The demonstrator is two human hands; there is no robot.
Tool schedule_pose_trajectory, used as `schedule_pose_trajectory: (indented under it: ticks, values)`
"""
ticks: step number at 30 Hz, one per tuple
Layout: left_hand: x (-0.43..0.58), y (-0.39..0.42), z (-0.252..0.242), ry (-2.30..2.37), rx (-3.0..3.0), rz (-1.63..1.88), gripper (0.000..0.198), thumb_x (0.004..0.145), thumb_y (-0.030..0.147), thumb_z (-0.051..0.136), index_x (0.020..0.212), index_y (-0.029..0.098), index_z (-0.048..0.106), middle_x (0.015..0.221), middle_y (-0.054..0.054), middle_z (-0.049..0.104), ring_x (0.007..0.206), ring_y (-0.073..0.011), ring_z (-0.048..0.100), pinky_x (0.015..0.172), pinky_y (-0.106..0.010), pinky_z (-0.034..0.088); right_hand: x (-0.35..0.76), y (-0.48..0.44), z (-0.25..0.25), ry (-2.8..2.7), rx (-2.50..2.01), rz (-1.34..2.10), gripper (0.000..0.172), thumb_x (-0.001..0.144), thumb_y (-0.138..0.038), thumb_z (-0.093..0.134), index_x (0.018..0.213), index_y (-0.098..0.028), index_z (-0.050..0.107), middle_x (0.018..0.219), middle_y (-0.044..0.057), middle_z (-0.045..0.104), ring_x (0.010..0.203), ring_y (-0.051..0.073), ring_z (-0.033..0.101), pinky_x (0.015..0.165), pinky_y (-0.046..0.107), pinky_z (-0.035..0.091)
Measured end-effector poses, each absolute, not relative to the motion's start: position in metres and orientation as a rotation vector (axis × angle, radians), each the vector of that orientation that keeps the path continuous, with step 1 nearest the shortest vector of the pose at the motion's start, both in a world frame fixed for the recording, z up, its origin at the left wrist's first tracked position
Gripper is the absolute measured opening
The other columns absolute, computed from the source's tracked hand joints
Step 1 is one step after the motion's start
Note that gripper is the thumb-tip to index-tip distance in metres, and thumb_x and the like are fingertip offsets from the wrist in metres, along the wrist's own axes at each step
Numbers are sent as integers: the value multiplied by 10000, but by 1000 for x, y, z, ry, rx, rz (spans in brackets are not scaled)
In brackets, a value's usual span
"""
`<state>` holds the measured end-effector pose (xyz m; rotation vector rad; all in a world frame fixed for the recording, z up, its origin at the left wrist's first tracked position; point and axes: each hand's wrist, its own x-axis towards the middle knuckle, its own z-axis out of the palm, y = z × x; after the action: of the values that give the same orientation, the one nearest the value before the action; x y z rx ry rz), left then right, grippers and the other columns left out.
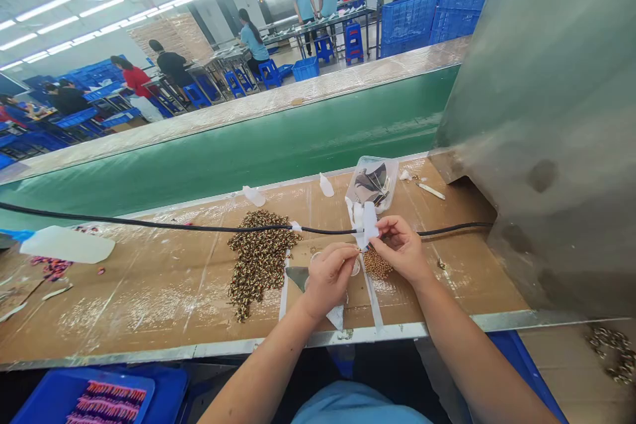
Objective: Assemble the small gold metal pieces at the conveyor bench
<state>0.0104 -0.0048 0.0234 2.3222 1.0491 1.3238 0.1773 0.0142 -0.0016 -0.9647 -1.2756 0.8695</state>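
Note:
My left hand (pixel 328 276) is closed in a pinch, its fingertips on something too small to make out. Close beside it, my right hand (pixel 401 249) pinches a white flat piece (pixel 370 220), paper or plastic, between thumb and fingers. Under my right hand lies a heap of small round tan beads (pixel 376 265). To the left spreads a big pile of small gold and black pieces (pixel 261 255). Behind my hands stands a clear plastic tub (pixel 392 175) with dark pieces and thin sticks in it. A dark grey flat piece (pixel 297 276) is partly hidden by my left hand.
A black cable (pixel 199 226) crosses the cardboard-covered bench (pixel 149 285). Beyond runs a green conveyor belt (pixel 258 146). A large metal housing (pixel 561 146) stands right. A white bottle-shaped piece (pixel 68 244) lies left, a blue tray (pixel 44 391) below. Several people work in the background.

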Motion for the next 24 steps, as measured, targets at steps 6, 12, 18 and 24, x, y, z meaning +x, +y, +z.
schedule_pose_trajectory:
  ticks: [6, 12, 18, 24]
  values:
    - [15, -9, 23, 1185, 1837, 1332, 51, 809, 182, 598, 829, 169, 643, 825, -59, 710, 778, -153, 673, 740, -276, 555, 180, 11, -1, -1391, -927, 868, 195, 778, -315, 638, 934, -204, 600, 716, 0, 609, 629, 111, 583, 567, 223, 486]
    - [21, -8, 26, 1116, 1249, 1201, 149, 721, 270, 683, 776, 154, 608, 727, -24, 677, 677, -127, 655, 663, -253, 549, 182, 12, -2, -1573, -861, 802, 90, 822, -266, 592, 823, -203, 656, 787, 32, 653, 725, 137, 607, 676, 272, 507]
    - [21, -4, 39, 1106, 999, 1011, 195, 637, 215, 724, 724, 147, 563, 604, 20, 613, 552, -73, 589, 568, -196, 494, 184, 14, -4, -1598, -866, 922, 100, 841, -274, 569, 873, -204, 633, 813, 27, 652, 736, 132, 609, 675, 261, 505]
    - [23, -2, 46, 1088, 922, 986, 279, 592, 210, 748, 662, 164, 482, 551, 43, 572, 512, -72, 579, 541, -200, 482, 185, 14, -4, -1676, -856, 926, 87, 835, -264, 562, 818, -200, 618, 795, 21, 645, 733, 134, 600, 696, 269, 497]
